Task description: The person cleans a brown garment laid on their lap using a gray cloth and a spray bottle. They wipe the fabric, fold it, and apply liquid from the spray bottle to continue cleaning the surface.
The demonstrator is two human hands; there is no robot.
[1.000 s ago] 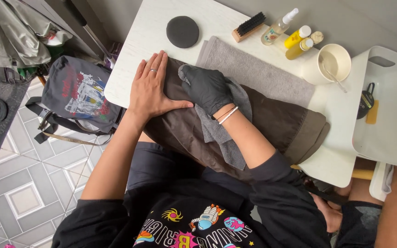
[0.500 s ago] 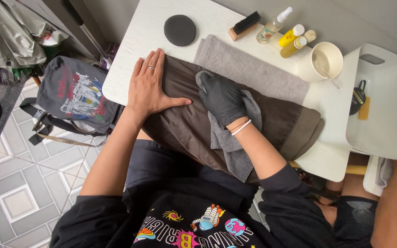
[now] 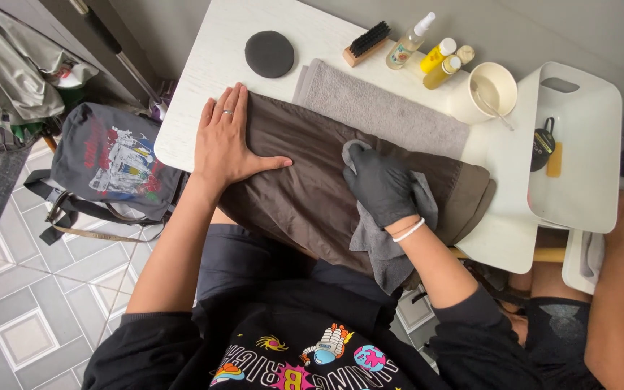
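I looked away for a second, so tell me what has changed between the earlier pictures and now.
The right hand in its black glove, pressing the grey cloth, has slid rightward along the dark brown fabric item, away from the left hand. Nothing was picked up or released. The bare left hand stays flat on the fabric's left end, and the grey towel, round black pad, brush and bottles have not moved on the white table.
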